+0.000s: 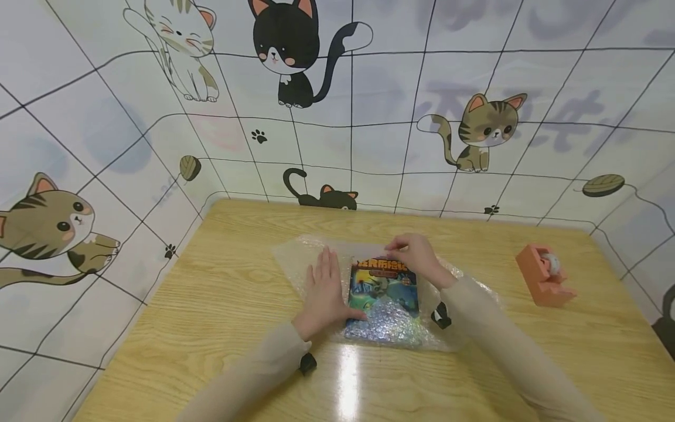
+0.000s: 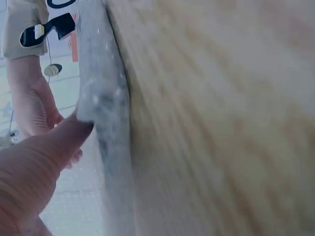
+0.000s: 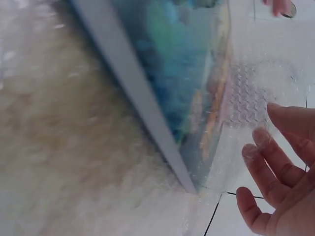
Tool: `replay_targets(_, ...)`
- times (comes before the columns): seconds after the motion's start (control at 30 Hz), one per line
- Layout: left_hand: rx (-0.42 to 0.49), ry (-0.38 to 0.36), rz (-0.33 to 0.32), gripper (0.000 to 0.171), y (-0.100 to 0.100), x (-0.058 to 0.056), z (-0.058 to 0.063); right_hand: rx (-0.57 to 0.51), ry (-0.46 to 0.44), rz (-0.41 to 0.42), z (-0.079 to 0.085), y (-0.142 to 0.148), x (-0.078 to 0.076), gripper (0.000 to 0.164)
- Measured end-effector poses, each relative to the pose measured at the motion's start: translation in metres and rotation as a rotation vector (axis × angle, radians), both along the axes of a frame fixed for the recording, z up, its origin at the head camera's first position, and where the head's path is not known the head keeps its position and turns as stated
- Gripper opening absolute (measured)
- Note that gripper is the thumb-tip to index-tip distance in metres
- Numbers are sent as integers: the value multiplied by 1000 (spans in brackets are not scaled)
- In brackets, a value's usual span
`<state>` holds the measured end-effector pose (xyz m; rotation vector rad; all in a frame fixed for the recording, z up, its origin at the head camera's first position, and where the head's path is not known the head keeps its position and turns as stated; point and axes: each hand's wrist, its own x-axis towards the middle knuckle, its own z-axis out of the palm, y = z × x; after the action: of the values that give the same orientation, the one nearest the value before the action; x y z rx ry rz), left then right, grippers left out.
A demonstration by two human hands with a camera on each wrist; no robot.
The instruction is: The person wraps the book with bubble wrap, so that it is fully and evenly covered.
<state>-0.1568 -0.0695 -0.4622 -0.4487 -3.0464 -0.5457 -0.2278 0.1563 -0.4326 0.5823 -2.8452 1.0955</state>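
Note:
A book with a colourful picture cover and orange title lies on a spread sheet of clear bubble wrap. Its lower half is covered by a folded-up layer of the wrap. My left hand rests with straight fingers on the wrap at the book's left side, its thumb across the covered part. In the left wrist view the thumb presses against the wrapped edge. At the book's top right corner, my right hand pinches the upper part of the wrap between thumb and fingers. The right wrist view shows the book's pale side.
An orange tape dispenser with a roll of tape stands at the right on the wooden table. Behind the table and along its sides hangs a cat-patterned cloth. Each wrist wears a dark strap piece.

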Motion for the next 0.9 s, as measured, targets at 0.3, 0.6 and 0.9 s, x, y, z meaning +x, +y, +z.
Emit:
replay_targets(0.3, -95, 167, -117, 134, 2, 3, 2, 102, 82, 51, -11, -1, 8, 4)
replay_targets(0.6, -101, 147, -272, 116, 0, 1, 2, 107, 99, 67, -20, -3, 10, 4)
replay_targets(0.9, -104, 7, -326, 94, -1, 0, 5, 149, 61, 78, -20, -2, 13, 3)
